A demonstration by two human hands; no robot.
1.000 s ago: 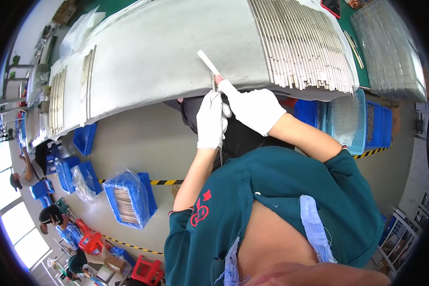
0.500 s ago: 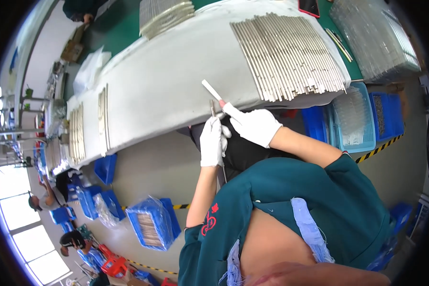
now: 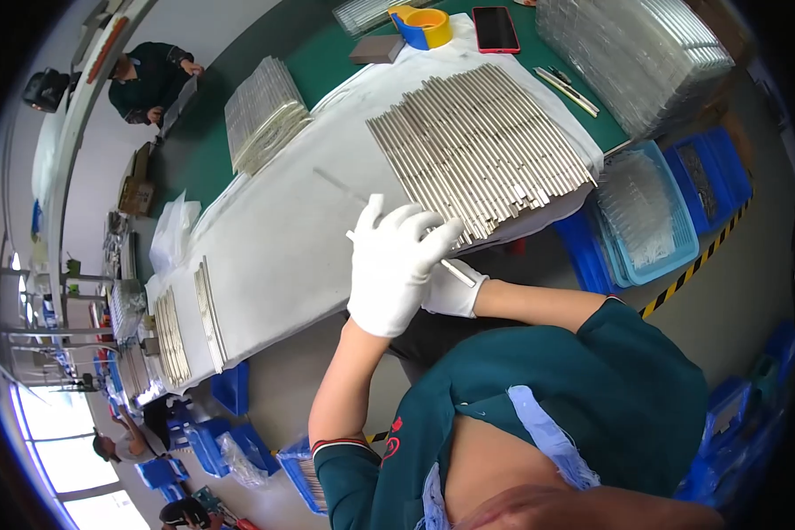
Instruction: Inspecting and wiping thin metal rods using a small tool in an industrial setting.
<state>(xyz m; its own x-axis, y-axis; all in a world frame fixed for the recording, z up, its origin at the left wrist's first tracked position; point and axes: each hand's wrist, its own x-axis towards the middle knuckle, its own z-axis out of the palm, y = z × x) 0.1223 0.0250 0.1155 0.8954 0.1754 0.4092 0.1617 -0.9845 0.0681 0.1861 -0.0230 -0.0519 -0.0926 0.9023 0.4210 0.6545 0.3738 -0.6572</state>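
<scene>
L hand (image 3: 397,269) in its white fabric glove is hanging in front of the R hand (image 3: 453,290), back to the cam, fingers part-curled & slightly spread; can't tell if it's clamping anything, palm side's hidden. R hand, also white-gloved, is sitting mostly behind it; its grip is hidden too.

A short, thin, pale stick (image 3: 458,272) is lying across the R hand, sloping down to the R. A slim, grey, blurred stick (image 3: 339,183) is showing just above the L hand, up & to its L; its long axis is running upper-L to lower-R, toward that hand, so L is nearer. Both are roughly lining up, but can't tell if they're one pc.

Just beyond the L fingertips, a big row of slender, silvery metal rods (image 3: 477,146) is lying on the white-cloth-covered bench (image 3: 269,265), tilting steeper than the grey stick. Farther L, a small group of thin silvery rods (image 3: 208,309) is resting near the bench edge. Beyond the big row, a red-edged black phone (image 3: 495,29) is lying flat.
</scene>
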